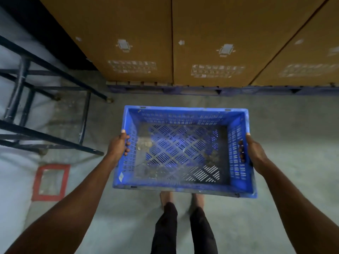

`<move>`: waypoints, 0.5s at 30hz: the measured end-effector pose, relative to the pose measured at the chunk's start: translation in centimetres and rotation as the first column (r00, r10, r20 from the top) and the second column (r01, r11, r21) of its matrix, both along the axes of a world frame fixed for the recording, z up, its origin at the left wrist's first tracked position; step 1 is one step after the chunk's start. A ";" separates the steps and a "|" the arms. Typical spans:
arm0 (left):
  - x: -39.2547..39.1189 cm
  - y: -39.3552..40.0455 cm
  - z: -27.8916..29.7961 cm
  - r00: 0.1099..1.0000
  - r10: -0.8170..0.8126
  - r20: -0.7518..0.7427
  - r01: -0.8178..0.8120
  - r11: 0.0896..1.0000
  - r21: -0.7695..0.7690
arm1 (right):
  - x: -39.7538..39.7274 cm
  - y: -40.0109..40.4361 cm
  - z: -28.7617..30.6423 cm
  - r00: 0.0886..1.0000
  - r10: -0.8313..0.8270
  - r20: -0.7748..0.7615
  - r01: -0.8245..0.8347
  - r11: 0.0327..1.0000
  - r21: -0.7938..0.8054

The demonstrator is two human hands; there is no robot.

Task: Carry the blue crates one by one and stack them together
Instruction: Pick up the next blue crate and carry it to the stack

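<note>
One empty blue crate (183, 188) with slotted walls and a perforated floor is held level in front of me, above the concrete floor and my bare feet. My left hand (118, 145) grips its left short wall, fingers hooked through the handle slot. My right hand (252, 152) grips the right short wall the same way. No other blue crate is in view.
Tall brown cardboard boxes (211, 43) stand on a dark blue pallet (229, 90) straight ahead. A black metal frame (45, 110) stands at the left over white sacks. A red-edged square (51, 182) marks the sack at lower left. Grey concrete floor (293, 125) lies to the right.
</note>
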State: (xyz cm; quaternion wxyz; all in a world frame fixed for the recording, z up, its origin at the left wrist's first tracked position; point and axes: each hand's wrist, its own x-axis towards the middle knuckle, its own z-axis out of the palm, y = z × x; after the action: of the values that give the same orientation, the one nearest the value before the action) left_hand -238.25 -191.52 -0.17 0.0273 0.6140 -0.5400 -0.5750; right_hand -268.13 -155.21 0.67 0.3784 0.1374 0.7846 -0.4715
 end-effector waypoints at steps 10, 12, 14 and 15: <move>-4.3 -2.7 -12.9 0.999 0.044 0.030 -0.043 0.998 -0.035 | -5.6 -3.8 -12.5 0.999 0.023 0.025 -0.023 1.000 0.012; -4.8 -2.8 -13.9 0.997 0.070 0.029 -0.068 0.996 -0.051 | -6.0 -4.1 -13.9 0.999 0.012 0.047 -0.012 1.000 -0.008; -5.3 -2.9 -14.4 0.995 0.093 0.024 -0.090 0.992 -0.085 | -6.5 -4.3 -15.1 0.998 -0.008 0.067 0.009 1.000 -0.027; -5.6 -3.0 -14.5 0.995 0.096 0.020 -0.094 0.991 -0.100 | -6.7 -4.4 -15.6 0.997 -0.016 0.077 0.019 0.999 -0.036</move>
State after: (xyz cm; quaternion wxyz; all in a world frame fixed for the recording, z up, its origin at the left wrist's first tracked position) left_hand -243.81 -194.50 -14.62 0.0786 0.6439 -0.5383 -0.5381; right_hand -274.86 -159.58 -14.93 0.4067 0.1554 0.7595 -0.4834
